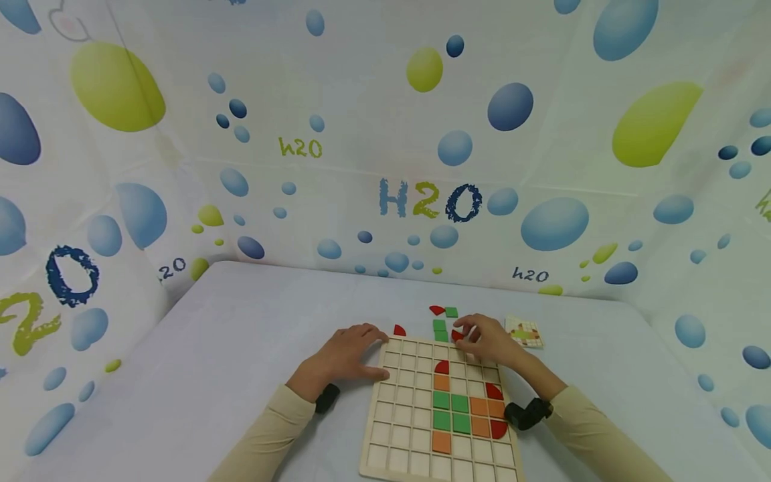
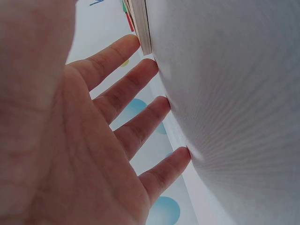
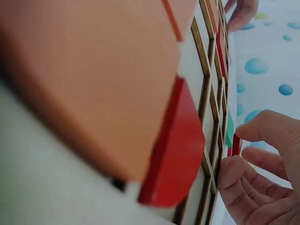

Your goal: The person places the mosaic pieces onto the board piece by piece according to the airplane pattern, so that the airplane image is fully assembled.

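Observation:
A wooden grid board [image 1: 400, 398] lies on the table, with green and orange squares and red quarter-circle tiles set in some cells. At its upper left corner, my left hand [image 1: 352, 351] touches the edge with fingers spread and fairly straight. In the left wrist view the fingertips of that left hand [image 2: 108, 117] rest by the board's side [image 2: 140, 26] and on the table. My right hand [image 1: 484, 338] is just past the board's far edge. Between thumb and finger it pinches a red quarter-circle tile [image 3: 236, 144], as the right wrist view shows.
Beyond the board lie green square tiles [image 1: 451, 312] and red quarter-circle tiles [image 1: 400, 330]. A pattern card [image 1: 524, 332] sits right of them. A patterned curtain [image 1: 361, 134] stands behind the white table [image 1: 271, 301].

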Motion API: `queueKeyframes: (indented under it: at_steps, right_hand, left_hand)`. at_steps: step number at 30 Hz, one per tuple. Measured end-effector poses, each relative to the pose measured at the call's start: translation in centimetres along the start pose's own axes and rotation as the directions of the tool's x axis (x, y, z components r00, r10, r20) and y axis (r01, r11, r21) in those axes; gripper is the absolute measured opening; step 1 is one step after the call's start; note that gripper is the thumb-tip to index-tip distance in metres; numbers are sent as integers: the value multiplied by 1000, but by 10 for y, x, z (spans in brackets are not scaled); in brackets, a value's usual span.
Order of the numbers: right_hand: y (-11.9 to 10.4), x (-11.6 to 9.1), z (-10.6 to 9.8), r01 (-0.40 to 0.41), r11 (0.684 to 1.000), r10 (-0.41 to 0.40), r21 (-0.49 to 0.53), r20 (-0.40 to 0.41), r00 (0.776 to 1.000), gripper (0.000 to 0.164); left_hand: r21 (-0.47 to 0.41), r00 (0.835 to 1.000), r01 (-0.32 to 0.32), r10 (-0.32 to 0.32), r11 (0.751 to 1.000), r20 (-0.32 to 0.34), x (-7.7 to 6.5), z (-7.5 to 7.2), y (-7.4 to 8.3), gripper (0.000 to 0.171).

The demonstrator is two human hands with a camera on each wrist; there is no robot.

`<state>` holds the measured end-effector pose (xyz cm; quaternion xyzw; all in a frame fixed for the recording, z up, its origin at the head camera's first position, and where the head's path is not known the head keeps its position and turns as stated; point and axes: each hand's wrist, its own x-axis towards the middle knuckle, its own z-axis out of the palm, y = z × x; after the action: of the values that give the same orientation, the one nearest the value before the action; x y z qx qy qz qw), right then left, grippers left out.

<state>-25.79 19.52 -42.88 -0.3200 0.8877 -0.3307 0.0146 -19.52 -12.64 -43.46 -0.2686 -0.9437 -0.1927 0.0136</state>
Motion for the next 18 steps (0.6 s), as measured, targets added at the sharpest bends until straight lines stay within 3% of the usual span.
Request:
queueKeyframes:
  at_steps: [18]
  right_hand:
    - [-12, -17, 9, 133, 990, -135, 35, 47, 990, 24]
  left_hand:
    - [-4, 1000, 0, 0, 1000, -5, -2, -2, 2, 60]
